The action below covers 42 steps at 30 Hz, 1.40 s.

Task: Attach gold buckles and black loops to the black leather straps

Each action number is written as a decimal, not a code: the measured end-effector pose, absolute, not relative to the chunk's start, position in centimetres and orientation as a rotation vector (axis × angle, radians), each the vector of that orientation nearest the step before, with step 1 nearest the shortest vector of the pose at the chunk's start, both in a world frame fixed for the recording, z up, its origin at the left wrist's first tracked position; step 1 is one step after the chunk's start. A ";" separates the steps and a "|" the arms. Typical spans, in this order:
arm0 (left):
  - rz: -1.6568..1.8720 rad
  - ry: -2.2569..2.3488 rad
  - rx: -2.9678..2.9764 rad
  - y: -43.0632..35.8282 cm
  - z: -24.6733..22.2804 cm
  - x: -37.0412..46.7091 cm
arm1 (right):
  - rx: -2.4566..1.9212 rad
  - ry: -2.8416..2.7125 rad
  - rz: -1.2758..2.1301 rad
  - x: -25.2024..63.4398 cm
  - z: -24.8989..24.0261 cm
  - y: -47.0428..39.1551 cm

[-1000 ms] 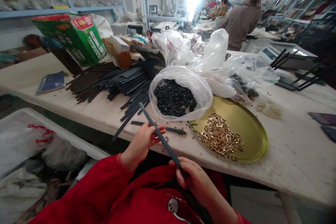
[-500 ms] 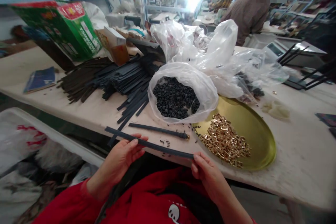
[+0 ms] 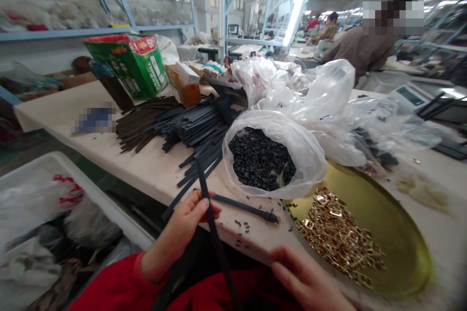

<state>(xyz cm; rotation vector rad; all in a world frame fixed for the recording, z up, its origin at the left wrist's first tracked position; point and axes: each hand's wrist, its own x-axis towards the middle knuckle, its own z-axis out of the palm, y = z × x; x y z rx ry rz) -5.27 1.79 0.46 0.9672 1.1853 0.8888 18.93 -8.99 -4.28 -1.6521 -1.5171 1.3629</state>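
Observation:
My left hand (image 3: 191,216) is closed around a long black strap (image 3: 212,223) that hangs down over the table's front edge toward my lap. My right hand (image 3: 301,269), blurred by motion, is off the strap, its fingers apart and nothing visible in them. It is at the table edge, just left of a gold tray (image 3: 408,233) bearing a heap of gold buckles (image 3: 339,233). Behind the left hand lies another strap (image 3: 244,206) with a loop and buckle at its right end. An open plastic bag (image 3: 310,165) holds many small black loops (image 3: 259,158).
Piled black straps (image 3: 193,124) and brown straps (image 3: 140,121) lie at the left back, near a green box (image 3: 142,68). Clear plastic bags (image 3: 292,87) crowd the middle. A white bin (image 3: 105,199) stands at lower left. Another person (image 3: 365,48) is at the back right.
My right hand has let go of the strap's end and moved right and down. The strap has swung from nearly level to steep, still in my left hand. The camera view has shifted.

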 end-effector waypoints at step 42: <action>0.274 0.923 1.368 -0.7 0.2 0.9 | -1.172 -0.728 1.445 20.5 -2.8 -3.3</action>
